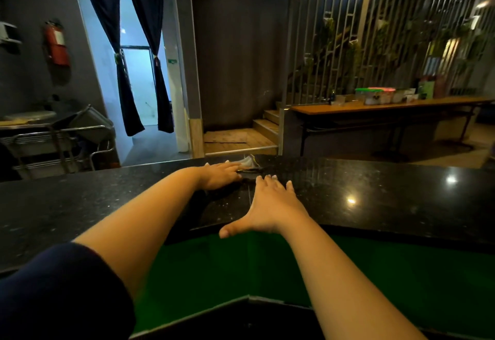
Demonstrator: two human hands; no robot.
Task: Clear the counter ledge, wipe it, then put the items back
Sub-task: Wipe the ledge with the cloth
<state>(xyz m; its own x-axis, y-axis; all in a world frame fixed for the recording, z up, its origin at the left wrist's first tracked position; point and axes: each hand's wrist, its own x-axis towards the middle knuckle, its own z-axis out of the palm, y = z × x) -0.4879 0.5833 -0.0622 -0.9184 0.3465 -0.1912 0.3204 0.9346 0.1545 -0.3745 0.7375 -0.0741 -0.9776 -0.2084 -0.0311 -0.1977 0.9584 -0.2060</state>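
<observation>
A black polished stone counter ledge (375, 197) runs across the view. My left hand (222, 176) reaches to its far edge and presses flat on a pale crumpled cloth (247, 162), of which only a corner shows past the fingers. Beside it on the right, my right hand (270, 205) lies palm down on the stone with fingers spread and the thumb hanging over the near edge. It holds nothing. No other items show on the ledge.
Below the ledge is a green panel (375, 272). Beyond it are wooden steps (241, 138), a long wooden table (388, 109) with lidded containers (375, 95), a metal trolley (59, 138) at left, a red fire extinguisher (56, 44) and a curtained doorway (139, 71).
</observation>
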